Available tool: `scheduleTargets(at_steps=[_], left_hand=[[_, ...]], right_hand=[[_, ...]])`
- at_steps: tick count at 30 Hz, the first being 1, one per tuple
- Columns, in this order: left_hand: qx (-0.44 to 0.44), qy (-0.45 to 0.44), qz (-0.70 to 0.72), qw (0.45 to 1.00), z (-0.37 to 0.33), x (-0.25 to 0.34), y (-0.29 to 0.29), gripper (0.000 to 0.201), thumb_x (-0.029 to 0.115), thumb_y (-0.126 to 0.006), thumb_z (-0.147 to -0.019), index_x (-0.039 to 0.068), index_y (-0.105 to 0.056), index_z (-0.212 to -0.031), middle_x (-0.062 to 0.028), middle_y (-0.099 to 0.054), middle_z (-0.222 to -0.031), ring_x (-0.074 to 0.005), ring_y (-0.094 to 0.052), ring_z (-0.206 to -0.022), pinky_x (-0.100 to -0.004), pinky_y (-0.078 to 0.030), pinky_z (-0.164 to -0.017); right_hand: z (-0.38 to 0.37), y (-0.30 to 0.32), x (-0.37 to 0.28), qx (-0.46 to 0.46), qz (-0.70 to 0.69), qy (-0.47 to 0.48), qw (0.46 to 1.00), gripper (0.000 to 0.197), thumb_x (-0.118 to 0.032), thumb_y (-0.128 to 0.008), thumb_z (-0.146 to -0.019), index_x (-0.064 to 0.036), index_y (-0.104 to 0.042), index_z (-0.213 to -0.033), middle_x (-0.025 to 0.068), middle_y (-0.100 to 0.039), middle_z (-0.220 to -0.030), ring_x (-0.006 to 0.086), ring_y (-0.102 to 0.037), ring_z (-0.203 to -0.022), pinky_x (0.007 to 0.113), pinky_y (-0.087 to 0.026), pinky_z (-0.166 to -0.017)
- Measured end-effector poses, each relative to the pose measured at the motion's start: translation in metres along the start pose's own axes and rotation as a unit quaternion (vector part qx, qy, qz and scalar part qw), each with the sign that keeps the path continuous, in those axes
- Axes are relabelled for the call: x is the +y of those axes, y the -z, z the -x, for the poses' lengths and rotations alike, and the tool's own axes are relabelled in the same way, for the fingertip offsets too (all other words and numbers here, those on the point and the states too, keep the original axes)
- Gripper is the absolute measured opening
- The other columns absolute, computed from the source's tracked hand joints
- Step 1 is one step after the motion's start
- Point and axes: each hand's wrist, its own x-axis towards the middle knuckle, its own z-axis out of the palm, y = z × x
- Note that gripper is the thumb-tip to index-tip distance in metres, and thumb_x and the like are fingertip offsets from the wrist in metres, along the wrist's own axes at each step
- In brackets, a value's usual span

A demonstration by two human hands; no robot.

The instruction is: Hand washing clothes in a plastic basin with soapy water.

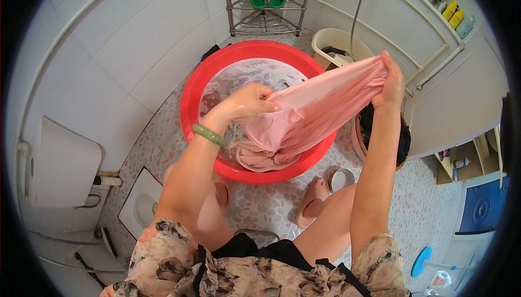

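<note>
A wet pink garment is stretched between my two hands above a large red basin. My left hand, with a green bangle on its wrist, pinches one part of the cloth over the basin's middle. Farther right and higher, my right hand grips the other end, out past the basin's rim. The garment's lower folds hang down into the basin, toward its near side. Sudsy water with other soaked cloth fills the basin.
A metal corner rack holding green slippers stands at the back. Beyond the basin's right are a cream tub and a bucket with dark cloth. A small metal bowl sits by my right foot. At left is a squat toilet.
</note>
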Motion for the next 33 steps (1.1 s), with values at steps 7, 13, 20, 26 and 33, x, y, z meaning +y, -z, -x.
scheduleTargets(at_steps=[7,13,20,26,33], left_hand=[[0.053,-0.036,0.356,0.932,0.010,-0.004,0.024,0.023,0.021,-0.057,-0.080,0.000,-0.055,-0.092,-0.0025,-0.058,-0.085,-0.0098,-0.054,-0.076,-0.0244,-0.045,-0.068],[0.090,-0.086,0.450,0.884,0.012,0.016,0.017,0.017,0.019,-0.050,-0.084,0.003,-0.054,-0.090,-0.0025,-0.057,-0.086,-0.0092,-0.053,-0.076,-0.0241,-0.045,-0.069],[0.095,-0.120,0.428,0.891,0.006,0.010,0.015,0.018,0.019,-0.050,-0.084,0.003,-0.053,-0.092,-0.0024,-0.058,-0.088,-0.0097,-0.054,-0.080,-0.0237,-0.044,-0.073],[0.106,-0.121,0.448,0.879,0.011,0.021,0.012,0.018,0.018,-0.050,-0.084,0.003,-0.054,-0.093,-0.0028,-0.058,-0.089,-0.0097,-0.054,-0.080,-0.0238,-0.044,-0.073],[0.072,-0.097,0.438,0.891,0.016,0.019,0.015,0.018,0.017,-0.051,-0.083,0.002,-0.054,-0.092,-0.0042,-0.058,-0.087,-0.0106,-0.055,-0.081,-0.0244,-0.046,-0.071]], right_hand=[[-0.025,0.032,0.029,0.025,0.000,-0.012,1.000,0.021,-0.015,-0.060,-0.075,0.0023,-0.055,-0.086,0.0049,-0.056,-0.081,0.0153,-0.053,-0.073,0.028,-0.042,-0.070],[-0.012,0.021,0.034,-0.002,0.082,0.029,0.996,0.021,-0.016,-0.059,-0.076,0.0019,-0.054,-0.085,0.0084,-0.056,-0.083,0.0163,-0.053,-0.076,0.028,-0.042,-0.069],[-0.006,0.017,0.049,-0.043,-0.058,-0.148,0.986,0.017,-0.020,-0.059,-0.075,-0.0057,-0.051,-0.079,0.0025,-0.050,-0.060,0.0115,-0.048,-0.056,0.024,-0.039,-0.052],[0.021,0.001,0.041,-0.263,0.085,-0.234,0.932,0.032,-0.035,-0.059,-0.075,-0.0068,-0.055,-0.089,-0.0054,-0.039,-0.052,0.0045,-0.037,-0.048,0.018,-0.026,-0.043],[0.031,0.015,0.048,-0.414,0.398,-0.178,0.799,0.019,-0.025,-0.066,-0.069,-0.0075,-0.061,-0.074,-0.0040,-0.052,-0.063,0.0061,-0.047,-0.059,0.021,-0.038,-0.055]])
